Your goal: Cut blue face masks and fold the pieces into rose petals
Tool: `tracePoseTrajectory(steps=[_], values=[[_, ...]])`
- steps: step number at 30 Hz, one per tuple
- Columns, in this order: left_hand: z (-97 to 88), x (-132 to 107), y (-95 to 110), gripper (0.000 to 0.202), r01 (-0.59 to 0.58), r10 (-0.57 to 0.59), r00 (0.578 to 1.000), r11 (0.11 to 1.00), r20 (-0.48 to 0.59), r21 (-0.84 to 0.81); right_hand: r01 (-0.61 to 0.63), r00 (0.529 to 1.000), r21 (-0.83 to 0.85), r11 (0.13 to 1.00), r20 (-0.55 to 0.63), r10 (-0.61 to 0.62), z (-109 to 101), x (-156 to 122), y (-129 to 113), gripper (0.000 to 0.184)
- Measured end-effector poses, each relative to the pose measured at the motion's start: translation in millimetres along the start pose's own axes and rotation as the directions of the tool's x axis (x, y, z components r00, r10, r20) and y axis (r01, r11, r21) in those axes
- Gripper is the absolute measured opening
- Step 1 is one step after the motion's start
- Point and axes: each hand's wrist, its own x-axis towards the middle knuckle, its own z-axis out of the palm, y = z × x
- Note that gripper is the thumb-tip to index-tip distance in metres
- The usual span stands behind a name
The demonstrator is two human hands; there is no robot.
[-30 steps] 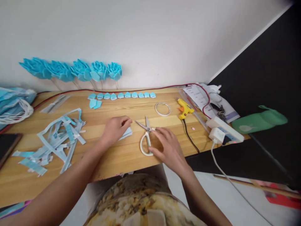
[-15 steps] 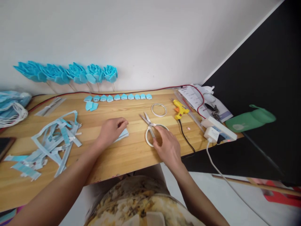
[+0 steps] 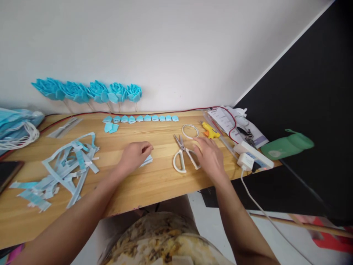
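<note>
My left hand (image 3: 134, 155) rests on the wooden table (image 3: 154, 184), its fingers curled and pressed on a small stack of light blue pieces (image 3: 146, 161). My right hand (image 3: 210, 155) hovers open, fingers spread, just right of the white-handled scissors (image 3: 182, 154), which lie free on the table. Beyond its fingertips are a white ring (image 3: 190, 131) and a yellow glue gun (image 3: 210, 130).
A row of small blue folded petals (image 3: 143, 118) lies near the wall, with blue paper flowers (image 3: 91, 91) behind. Cut blue strips (image 3: 66, 165) are heaped at left, face masks (image 3: 16, 127) at far left. A power strip (image 3: 253, 156), papers and a green bottle (image 3: 286, 145) sit right.
My right hand has let go of the scissors and moved right and away, toward the ring and glue gun. The scissors now lie free. My left hand stays on the blue pieces.
</note>
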Motion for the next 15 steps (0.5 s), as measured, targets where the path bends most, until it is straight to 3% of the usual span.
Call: tracePoseTrajectory(steps=[4, 9, 11, 15], values=[[1.7, 0, -1, 0.029, -0.007, 0.007, 1.0, 0.999, -0.027, -0.031, 0.073, 0.991, -0.029, 0.997, 0.114, -0.07, 9, 34, 24, 0.026], [0.8, 1, -1, 0.026, -0.014, 0.004, 0.998, 0.984, -0.058, -0.18, 0.045, 0.972, -0.046, 0.998, 0.232, -0.034, 5, 34, 25, 0.013], [-2.8, 2, 0, 0.027, 0.028, -0.053, 0.996, 0.951, -0.073, -0.307, 0.048, 0.977, -0.017, 0.999, 0.21, -0.043, -2, 28, 21, 0.016], [-11.2, 6, 0, 0.027, 0.082, -0.208, 0.966, 0.807, -0.152, -0.585, 0.084, 0.996, 0.072, 0.994, 0.016, -0.086, -15, 24, -2, 0.02]])
